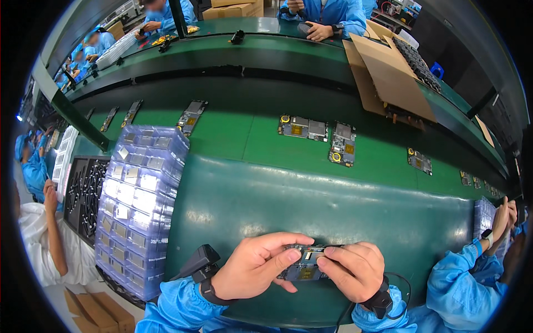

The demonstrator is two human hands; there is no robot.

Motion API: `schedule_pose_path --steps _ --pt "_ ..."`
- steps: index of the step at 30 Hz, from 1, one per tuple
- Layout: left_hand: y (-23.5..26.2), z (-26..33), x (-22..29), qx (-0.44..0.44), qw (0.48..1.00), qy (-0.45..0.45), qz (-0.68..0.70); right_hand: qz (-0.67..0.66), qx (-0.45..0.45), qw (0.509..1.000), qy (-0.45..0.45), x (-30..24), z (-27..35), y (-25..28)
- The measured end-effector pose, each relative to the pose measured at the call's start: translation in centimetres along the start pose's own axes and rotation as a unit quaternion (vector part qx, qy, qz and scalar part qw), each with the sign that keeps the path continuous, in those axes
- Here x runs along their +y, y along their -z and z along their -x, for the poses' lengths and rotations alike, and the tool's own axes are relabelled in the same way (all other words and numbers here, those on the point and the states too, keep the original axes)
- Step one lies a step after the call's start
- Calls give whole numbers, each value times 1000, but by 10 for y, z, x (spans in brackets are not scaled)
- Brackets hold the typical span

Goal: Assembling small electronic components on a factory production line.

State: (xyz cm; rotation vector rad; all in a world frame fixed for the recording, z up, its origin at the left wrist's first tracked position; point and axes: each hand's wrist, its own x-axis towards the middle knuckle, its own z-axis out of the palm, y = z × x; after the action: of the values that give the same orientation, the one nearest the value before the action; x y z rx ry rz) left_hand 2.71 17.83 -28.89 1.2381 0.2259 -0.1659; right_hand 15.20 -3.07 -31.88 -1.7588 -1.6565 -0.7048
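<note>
A dark circuit board (307, 272) with a gold contact patch is held up between both of my hands, just above the near edge of the green table (250, 200). My left hand (255, 266) grips its left end, thumb on the face and fingers behind. At the board's right end, my right hand (355, 270) has its thumb and fingertips pressed against the upper part. Whether a small part sits under those fingertips is hidden. Left of my hands stands a stack of clear plastic trays (136, 205) with small silver metal plates in their pockets.
Several circuit boards, one nearby (343, 144), lie along the green conveyor belt (244, 130) beyond the table. A black tray (83, 194) of dark parts is at far left. An open cardboard box (388, 77) stands upper right. Co-workers sit across and at both sides; a blue sleeve (461, 283) is close right.
</note>
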Motion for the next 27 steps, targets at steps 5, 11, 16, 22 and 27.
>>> schedule_pose_path --steps 5,11,16,22,27 --pt "0 0 -2 -2 1000 -12 4 1 6 1000 -4 -1 0 -3" --pt "-2 -1 -9 18 999 -29 -5 10 6 1000 -14 -3 -1 -3" --pt "-2 -2 -14 35 998 -45 -13 31 14 999 -6 -4 1 -4" --pt "-3 0 -13 50 997 -65 -7 31 9 999 -2 -6 2 -2" --pt "-1 0 -14 48 994 -78 -61 34 6 999 -5 -8 3 -3"
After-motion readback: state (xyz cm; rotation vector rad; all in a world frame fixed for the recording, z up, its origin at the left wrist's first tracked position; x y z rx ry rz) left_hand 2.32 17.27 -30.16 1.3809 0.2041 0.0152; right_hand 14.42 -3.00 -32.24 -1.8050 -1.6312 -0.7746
